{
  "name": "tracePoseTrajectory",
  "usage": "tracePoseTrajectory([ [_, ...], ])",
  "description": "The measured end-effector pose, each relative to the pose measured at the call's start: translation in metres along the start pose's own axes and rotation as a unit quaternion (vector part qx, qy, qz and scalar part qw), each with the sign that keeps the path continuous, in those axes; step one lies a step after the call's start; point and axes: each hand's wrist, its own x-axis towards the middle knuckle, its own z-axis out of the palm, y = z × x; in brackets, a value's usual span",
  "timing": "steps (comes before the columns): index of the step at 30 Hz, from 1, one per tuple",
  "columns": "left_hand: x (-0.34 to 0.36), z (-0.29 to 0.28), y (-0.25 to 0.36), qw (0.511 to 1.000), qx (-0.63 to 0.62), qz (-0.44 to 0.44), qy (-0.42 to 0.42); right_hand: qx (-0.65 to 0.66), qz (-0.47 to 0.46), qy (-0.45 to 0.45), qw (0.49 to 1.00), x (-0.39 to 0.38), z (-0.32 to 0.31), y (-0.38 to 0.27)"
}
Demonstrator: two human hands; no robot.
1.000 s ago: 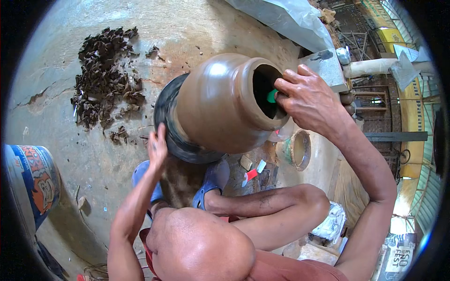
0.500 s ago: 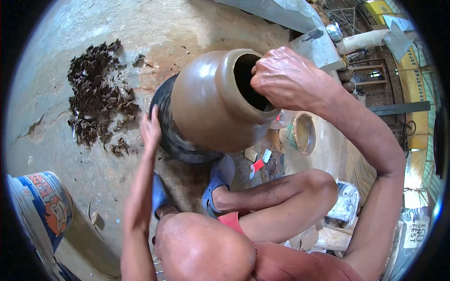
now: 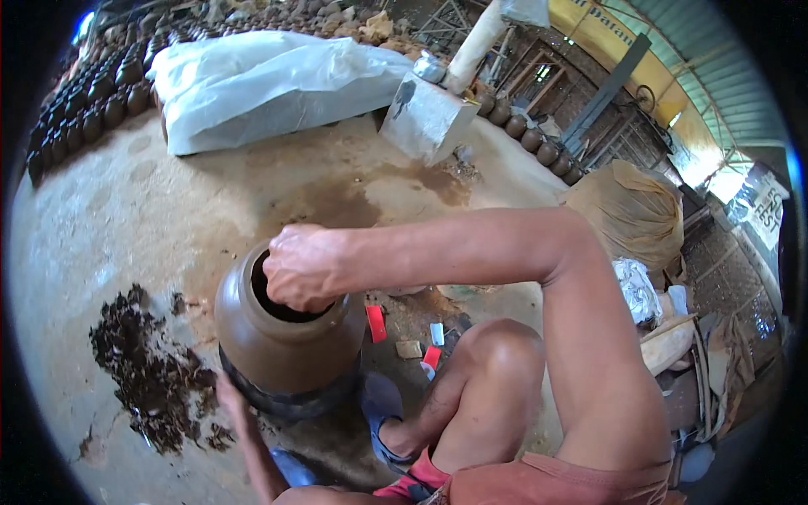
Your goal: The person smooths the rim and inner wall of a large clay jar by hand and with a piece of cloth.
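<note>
A large brown clay pot (image 3: 273, 353), wet and glossy, stands upright on a dark potter's wheel (image 3: 290, 406). My right hand (image 3: 307, 268) is curled into a fist over the pot's mouth. Its fingertips go down inside the opening, so whatever they hold is hidden. Low on the left side, my left hand (image 3: 227, 396) is by the wheel's edge, slightly blurred, its fingers stretched out and holding nothing I can see.
Dark clay scraps (image 3: 139, 362) lie left of the wheel. Red scrapers (image 3: 376, 323) and small flat pieces sit on the floor to the right. Beyond are a plastic-covered stack (image 3: 278, 84), a pale block (image 3: 427, 118) and rows of dark pots (image 3: 101, 109).
The view has swung up toward the far side, so the pot appears lower and further left. My right hand stays at the pot's mouth, and my left hand stays by the wheel.
</note>
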Motion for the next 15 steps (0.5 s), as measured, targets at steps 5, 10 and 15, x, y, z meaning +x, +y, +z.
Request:
tracePoseTrajectory([
  [5,-0.143,0.049,-0.073,0.936,-0.091,-0.171,-0.294,0.212,-0.039,0.069,0.974,-0.013,0.028,0.019],
  [10,-0.102,0.023,-0.028,0.959,-0.128,-0.133,-0.214,0.051,-0.008,-0.060,0.997,-0.007,-0.003,0.010],
  [15,-0.001,-0.001,-0.028,0.991,-0.099,0.083,-0.018,0.024,-0.021,-0.085,0.996,0.012,-0.028,0.001],
])
